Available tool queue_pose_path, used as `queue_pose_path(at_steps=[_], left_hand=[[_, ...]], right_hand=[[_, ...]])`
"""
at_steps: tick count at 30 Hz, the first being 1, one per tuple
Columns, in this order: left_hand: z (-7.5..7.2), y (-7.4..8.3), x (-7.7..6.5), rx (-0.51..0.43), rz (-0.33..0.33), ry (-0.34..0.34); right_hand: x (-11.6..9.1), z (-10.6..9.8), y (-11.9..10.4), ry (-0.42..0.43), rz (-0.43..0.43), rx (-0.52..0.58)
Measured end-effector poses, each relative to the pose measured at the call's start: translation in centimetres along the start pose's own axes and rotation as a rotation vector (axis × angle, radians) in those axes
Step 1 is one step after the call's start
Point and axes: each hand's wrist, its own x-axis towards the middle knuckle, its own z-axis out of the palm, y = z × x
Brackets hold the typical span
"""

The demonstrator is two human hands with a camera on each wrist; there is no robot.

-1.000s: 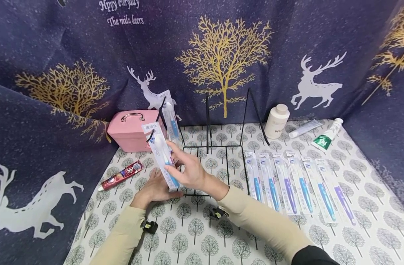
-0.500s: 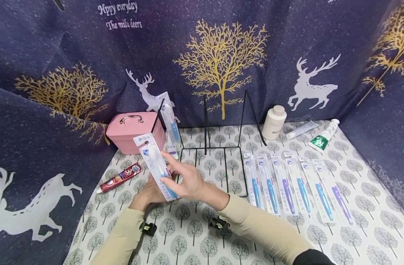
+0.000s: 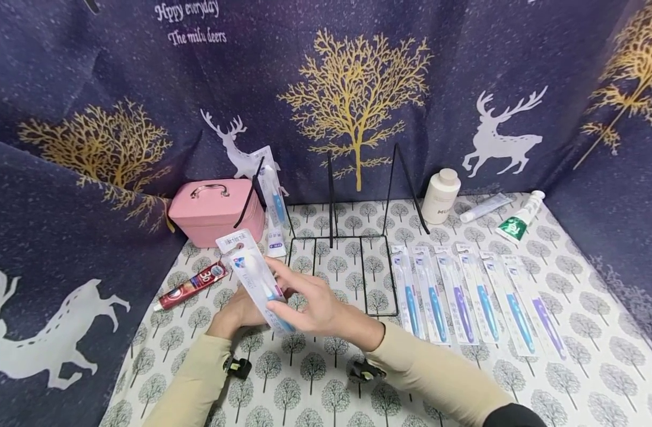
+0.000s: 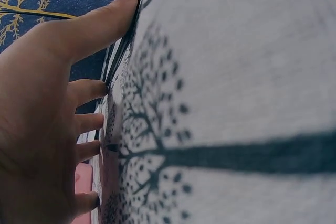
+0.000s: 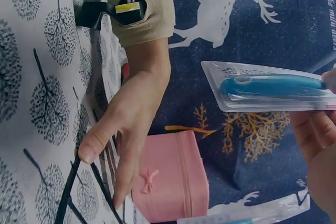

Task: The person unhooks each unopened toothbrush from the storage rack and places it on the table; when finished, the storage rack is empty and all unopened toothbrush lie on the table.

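In the head view my right hand (image 3: 315,302) pinches a packaged toothbrush (image 3: 255,283) with a blue handle between thumb and fingers. The pack tilts, its hanging-hole end toward the upper left, just below the tip of the left prong of a black wire rack (image 3: 331,201). Behind the pack, my left hand (image 3: 242,308) is partly hidden. The right wrist view shows that left hand (image 5: 134,114) with thumb and a finger touching the rack's base wires (image 5: 68,190). Its fingers (image 4: 86,121) look mostly straight in the left wrist view. Another packaged toothbrush (image 3: 274,196) hangs at the rack's left prong.
Several packaged toothbrushes (image 3: 456,296) lie in a row right of the rack. A pink case (image 3: 216,213), a red toothpaste tube (image 3: 192,286) and an upright white tube (image 3: 275,240) stand or lie left. A bottle (image 3: 441,196) and two tubes (image 3: 486,207) are back right.
The packaged toothbrush in my right hand has moved down and toward me; its top overlapped the left prong's tip and now sits below it. My left hand stays at the rack's base.
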Motion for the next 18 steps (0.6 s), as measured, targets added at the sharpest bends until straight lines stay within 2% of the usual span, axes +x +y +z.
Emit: queue_pose_path(at_steps=[2, 5, 10, 13, 18], left_hand=[[0.0, 0.0, 0.0, 0.050, 0.034, -0.014], [-0.1, 0.1, 0.1, 0.168, 0.112, -0.016], [0.0, 0.1, 0.0, 0.289, 0.122, -0.017], [0.1, 0.2, 0.1, 0.320, 0.127, -0.011], [0.2, 0.2, 0.2, 0.318, 0.143, 0.003]], right_hand=[[-0.3, -0.5, -0.3, 0.013, -0.024, 0.018], [-0.8, -1.6, -0.9, 0.019, -0.016, 0.025], [-1.9, -3.9, -1.8, 0.022, 0.025, 0.015], [-2.8, -5.4, -2.1, 0.035, 0.057, 0.012], [-4.4, -7.9, -2.4, 0.076, 0.075, -0.026]])
